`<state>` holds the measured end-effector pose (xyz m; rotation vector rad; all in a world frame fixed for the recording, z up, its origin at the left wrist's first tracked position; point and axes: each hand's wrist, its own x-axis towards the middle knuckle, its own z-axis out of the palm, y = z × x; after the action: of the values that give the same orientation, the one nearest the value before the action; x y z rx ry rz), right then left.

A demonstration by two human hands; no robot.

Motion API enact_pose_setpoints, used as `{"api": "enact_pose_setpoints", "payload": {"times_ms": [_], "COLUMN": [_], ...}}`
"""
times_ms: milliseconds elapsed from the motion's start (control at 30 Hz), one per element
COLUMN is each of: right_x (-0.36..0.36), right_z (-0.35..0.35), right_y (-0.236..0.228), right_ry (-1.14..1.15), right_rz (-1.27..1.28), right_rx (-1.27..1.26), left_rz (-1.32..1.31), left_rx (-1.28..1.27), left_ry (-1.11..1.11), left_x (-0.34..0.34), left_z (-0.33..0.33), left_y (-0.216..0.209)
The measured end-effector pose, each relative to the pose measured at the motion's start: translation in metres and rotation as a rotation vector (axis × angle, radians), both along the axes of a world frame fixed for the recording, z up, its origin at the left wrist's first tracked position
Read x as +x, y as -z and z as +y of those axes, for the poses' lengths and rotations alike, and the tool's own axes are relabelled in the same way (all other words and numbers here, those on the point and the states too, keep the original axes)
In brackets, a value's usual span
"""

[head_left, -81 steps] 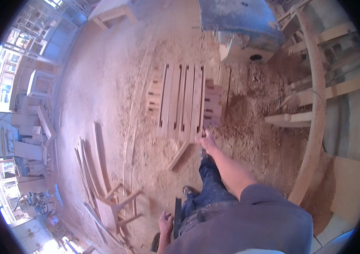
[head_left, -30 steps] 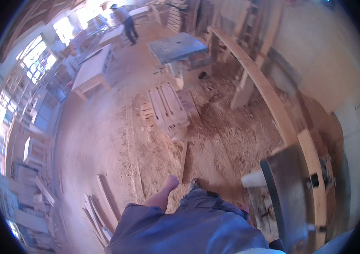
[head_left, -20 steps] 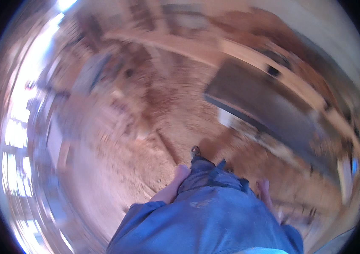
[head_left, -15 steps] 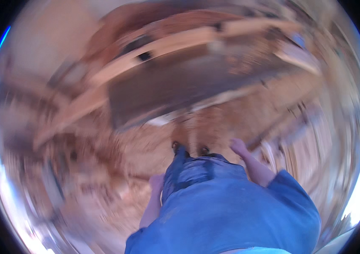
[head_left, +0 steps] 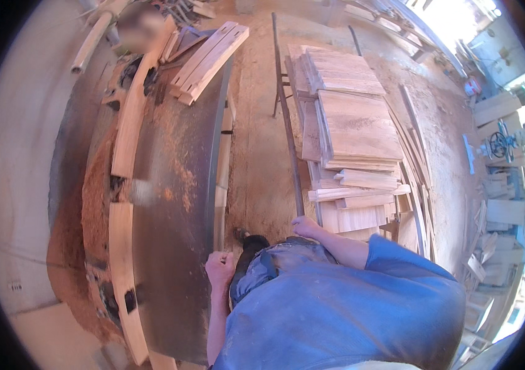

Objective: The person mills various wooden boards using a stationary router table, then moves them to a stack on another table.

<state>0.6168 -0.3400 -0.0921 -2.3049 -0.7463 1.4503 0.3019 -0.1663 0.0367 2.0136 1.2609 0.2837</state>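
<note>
My left hand (head_left: 220, 268) hangs beside the near edge of a long dark worktable (head_left: 176, 259), its fingers curled in and nothing visible in them. In front of my body, my right hand (head_left: 307, 227) is loosely closed, with nothing visible in it. The end of a long thin dark bar (head_left: 292, 148) passes behind that hand in the picture; whether they touch I cannot tell. Sawdust (head_left: 182, 176) is scattered over the dark tabletop. A pale wooden fence (head_left: 128, 135) runs along it, and grooved wooden pieces (head_left: 210, 61) lie at its far end.
Stacked wooden panels (head_left: 358, 126) and shorter boards (head_left: 361, 191) stand to my right, with long strips (head_left: 413, 154) beyond. Reddish sawdust (head_left: 68, 265) is heaped behind the worktable at left. More wood pieces (head_left: 503, 213) and a blue handwheel (head_left: 502, 145) are at far right.
My view has swung right, so the worktable now runs lengthwise along my left and the wood stack lies ahead to the right. My right hand has come closer to my body.
</note>
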Motion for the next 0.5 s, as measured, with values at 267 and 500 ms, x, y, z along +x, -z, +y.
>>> {"api": "enact_pose_setpoints", "payload": {"times_ms": [267,500], "right_x": [0.068,0.121], "right_z": [0.091,0.18], "right_y": [-0.065,-0.07], "right_ry": [0.374,0.774], "right_rz": [-0.033,0.34], "right_rx": [0.234,0.27], "left_rz": [-0.19,-0.105], "left_rx": [0.316,0.292], "left_ry": [0.29,0.312], "left_x": [0.091,0.151], "left_z": [0.122,0.181], "left_y": [-0.015,-0.013]}}
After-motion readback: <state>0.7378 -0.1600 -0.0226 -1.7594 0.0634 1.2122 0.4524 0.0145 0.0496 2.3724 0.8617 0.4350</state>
